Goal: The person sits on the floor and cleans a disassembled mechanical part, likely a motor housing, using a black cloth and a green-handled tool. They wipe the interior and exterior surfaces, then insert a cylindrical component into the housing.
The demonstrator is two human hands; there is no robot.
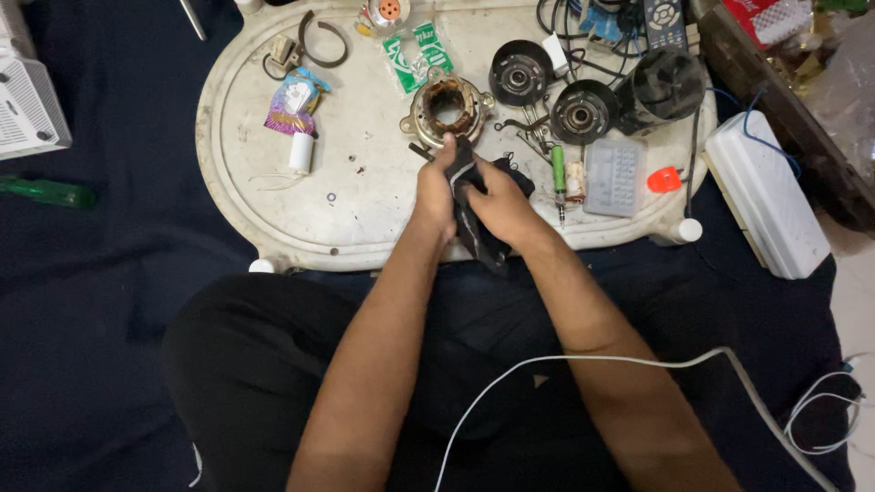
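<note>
Both the left hand (436, 187) and right hand (499, 205) pinch a black cloth (476, 232) over the white oval tray (237, 146), dark floor covering (109, 264) at 9 o'clock.

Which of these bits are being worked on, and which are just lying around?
In hand: black cloth, gripped by left hand and right hand, beside the stator.

Lying about: two black end caps, green screwdriver, remote, white capacitor, clear box.

Black cloth (476, 211) between both hands
</note>
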